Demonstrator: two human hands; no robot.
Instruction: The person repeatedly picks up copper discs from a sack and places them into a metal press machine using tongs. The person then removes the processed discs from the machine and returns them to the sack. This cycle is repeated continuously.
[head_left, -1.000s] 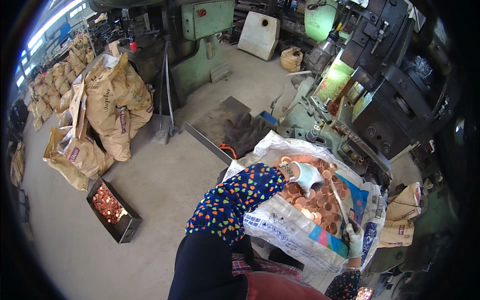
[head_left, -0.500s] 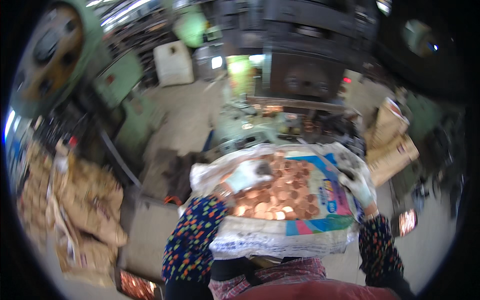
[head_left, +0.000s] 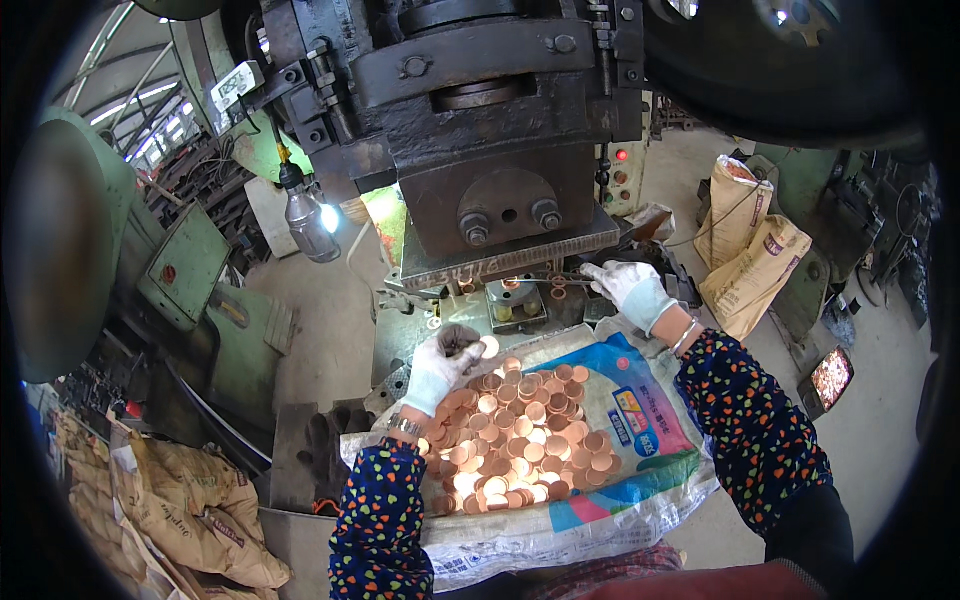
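Note:
My left hand (head_left: 443, 367), in a white glove with dark-stained fingertips, pinches a round copper disc (head_left: 489, 347) above the near side of the press. Below it, a heap of loose copper discs (head_left: 535, 430) lies on a white and blue printed plastic sack (head_left: 625, 490). My right hand (head_left: 632, 290), also gloved, is closed on a thin dark metal rod-like tool (head_left: 560, 276) that points left toward the die. A copper piece sits on top of the small die block (head_left: 516, 305) beneath the press ram (head_left: 508, 205). The tool's exact kind is hard to make out.
A lit work lamp (head_left: 312, 222) hangs left of the ram. Brown paper sacks (head_left: 757, 265) stand at the right, with more paper sacks (head_left: 205, 510) at the lower left. A control panel (head_left: 622, 180) with a red light is behind the press. Copper rings (head_left: 559, 288) lie near the die.
The view has tilted up toward the press. My left hand has risen from the heap with a disc. My right hand has left the sack's right side and now holds the rod-like tool near the die.

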